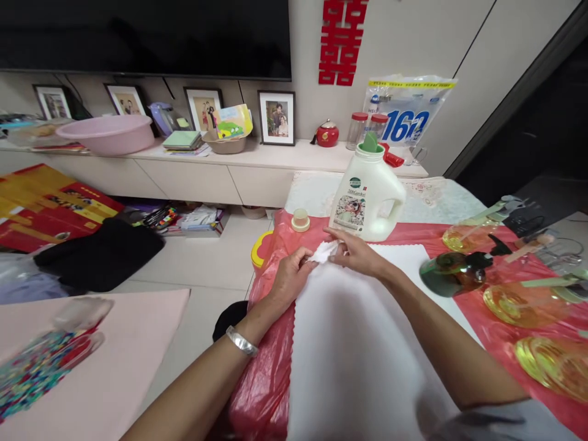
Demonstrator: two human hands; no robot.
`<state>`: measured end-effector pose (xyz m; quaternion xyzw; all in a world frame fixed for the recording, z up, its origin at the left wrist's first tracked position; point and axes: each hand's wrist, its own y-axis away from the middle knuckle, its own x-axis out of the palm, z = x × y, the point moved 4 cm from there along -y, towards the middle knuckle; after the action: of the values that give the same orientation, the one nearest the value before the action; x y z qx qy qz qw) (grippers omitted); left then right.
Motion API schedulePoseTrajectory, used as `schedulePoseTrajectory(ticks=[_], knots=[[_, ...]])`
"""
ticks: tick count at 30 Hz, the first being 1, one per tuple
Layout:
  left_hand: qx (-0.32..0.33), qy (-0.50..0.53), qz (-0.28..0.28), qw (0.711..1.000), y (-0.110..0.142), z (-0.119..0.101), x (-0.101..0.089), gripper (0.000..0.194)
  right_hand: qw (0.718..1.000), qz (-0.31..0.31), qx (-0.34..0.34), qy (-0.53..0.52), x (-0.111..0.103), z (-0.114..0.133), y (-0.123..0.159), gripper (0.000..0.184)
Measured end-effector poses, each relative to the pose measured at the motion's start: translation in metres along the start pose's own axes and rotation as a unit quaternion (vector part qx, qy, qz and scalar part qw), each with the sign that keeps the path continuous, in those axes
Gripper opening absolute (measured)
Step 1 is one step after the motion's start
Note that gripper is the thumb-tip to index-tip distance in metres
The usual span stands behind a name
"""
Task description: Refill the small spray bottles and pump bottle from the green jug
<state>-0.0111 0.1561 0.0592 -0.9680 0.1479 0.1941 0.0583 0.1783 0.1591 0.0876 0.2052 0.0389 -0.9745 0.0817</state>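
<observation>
A large white cloth point(349, 343) with a scalloped edge lies over the red plastic table cover and runs down toward me. My left hand point(293, 274) pinches a bunched part of its far edge. On the other side of that bunch, my right hand point(356, 252) also grips the cloth, its index finger stretched out. Just beyond my hands stands a white detergent jug point(367, 196), its cap off and a green spout showing at the neck. A pale round cap point(301, 219) sits to the left of the jug.
Bottles with yellow liquid point(519, 303) and a dark green pump bottle point(445, 274) are on the right of the red plastic cover point(271, 343). A pink mat point(151, 343) with colourful small pieces is at left. Behind runs a low cabinet point(193, 177) with a pink basin point(110, 135).
</observation>
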Motion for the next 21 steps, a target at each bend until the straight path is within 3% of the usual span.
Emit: schedulePoseTrajectory(ticks=[2,6,9,11,14,16,18,21], knots=[[0.011,-0.009,0.005,1.0,0.007,0.0,-0.005,0.018,0.999,0.024,0.01,-0.045,0.003,-0.004,-0.003,0.033],[0.082,-0.164,0.007,0.983,0.045,0.008,-0.022,0.031,0.988,-0.026,0.036,-0.145,-0.011,-0.022,0.006,0.042],[0.203,-0.276,0.077,0.936,0.102,0.008,-0.028,0.023,0.974,-0.081,0.051,-0.204,-0.021,-0.031,0.013,0.044],[0.309,-0.297,0.102,0.898,0.148,0.001,-0.028,0.02,0.966,-0.104,0.061,-0.227,-0.021,-0.034,0.013,0.044],[0.416,-0.312,0.194,0.832,0.209,-0.007,-0.02,0.037,0.959,-0.12,0.077,-0.246,-0.012,-0.036,0.009,0.042],[0.441,-0.344,0.207,0.803,0.233,-0.007,-0.014,0.025,0.955,-0.129,0.085,-0.252,-0.004,-0.035,0.005,0.042],[0.421,-0.388,0.174,0.801,0.24,-0.005,-0.012,0.014,0.953,-0.138,0.09,-0.252,0.001,-0.035,0.003,0.041],[0.394,-0.409,0.145,0.81,0.237,-0.002,-0.011,0.018,0.952,-0.154,0.092,-0.247,0.003,-0.033,0.002,0.039]])
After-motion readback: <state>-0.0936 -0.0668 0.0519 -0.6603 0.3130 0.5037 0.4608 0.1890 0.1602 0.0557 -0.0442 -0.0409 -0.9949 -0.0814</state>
